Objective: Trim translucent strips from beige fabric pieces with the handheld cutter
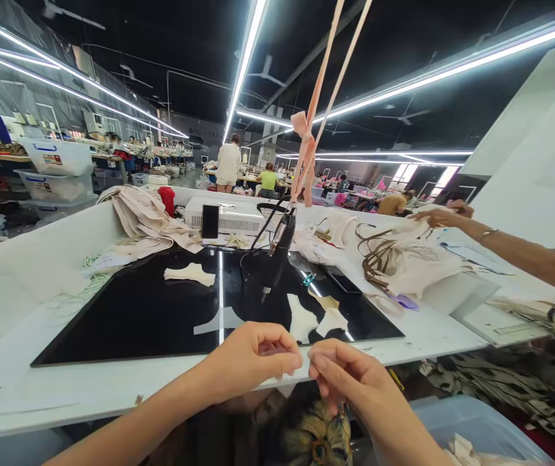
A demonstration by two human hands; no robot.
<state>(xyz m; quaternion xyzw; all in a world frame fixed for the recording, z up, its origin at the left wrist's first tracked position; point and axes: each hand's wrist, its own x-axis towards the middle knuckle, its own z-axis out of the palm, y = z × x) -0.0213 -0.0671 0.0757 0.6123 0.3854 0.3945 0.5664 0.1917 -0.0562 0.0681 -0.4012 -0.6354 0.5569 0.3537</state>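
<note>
My left hand (258, 356) and my right hand (350, 375) are close together over the front edge of the white table (54, 395). Both have curled fingers with thumbs against the fingertips; whatever they pinch, if anything, is too small or hidden. Behind them lies a glossy black board (146, 310). On it rest a cream fabric piece (190, 274) at the left, a translucent pale template (218, 321) in the middle, and white cut pieces (301, 318) at the right. A black handheld tool (282, 243) hangs tip down from peach straps (305, 139) above the board.
Piled cream fabric (146, 220) stands back left, beside a white machine box (226, 215). A phone (343, 279) lies on the board's right. Another person's arm (515, 249) reaches over fabric with brown straps (403, 259) at the right. A clear bin (471, 427) is below.
</note>
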